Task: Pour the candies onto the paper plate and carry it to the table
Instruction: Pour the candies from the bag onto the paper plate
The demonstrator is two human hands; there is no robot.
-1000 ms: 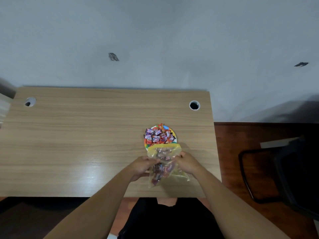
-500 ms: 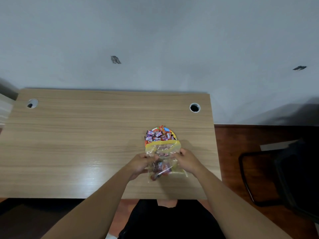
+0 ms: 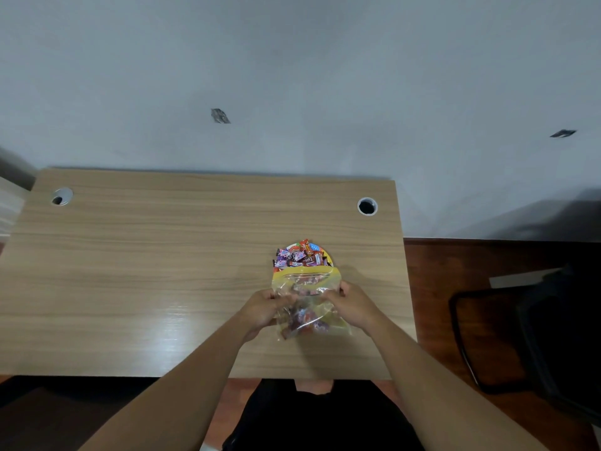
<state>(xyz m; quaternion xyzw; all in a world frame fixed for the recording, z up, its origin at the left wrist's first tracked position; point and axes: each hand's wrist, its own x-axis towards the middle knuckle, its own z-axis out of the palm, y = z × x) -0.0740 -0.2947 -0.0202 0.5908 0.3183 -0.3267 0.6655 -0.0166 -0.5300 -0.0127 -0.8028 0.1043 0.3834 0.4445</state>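
Observation:
A colourful paper plate (image 3: 329, 259) lies on the wooden desk (image 3: 162, 271), right of centre, heaped with wrapped candies (image 3: 300, 257). Just in front of it I hold a clear plastic bag (image 3: 307, 301) with a yellow top strip. Its mouth points toward the plate and covers the plate's near edge. Some candies still lie in the bag's lower part. My left hand (image 3: 263, 309) grips the bag's left side and my right hand (image 3: 353, 304) grips its right side.
The desk has a cable hole at the back left (image 3: 61, 196) and one at the back right (image 3: 367, 206). A grey wall stands behind it. A black chair (image 3: 533, 336) stands on the dark wooden floor to the right.
The bag's mouth has shifted forward over the plate's near edge, hiding more of the candy pile. Both hands keep their grip on the bag.

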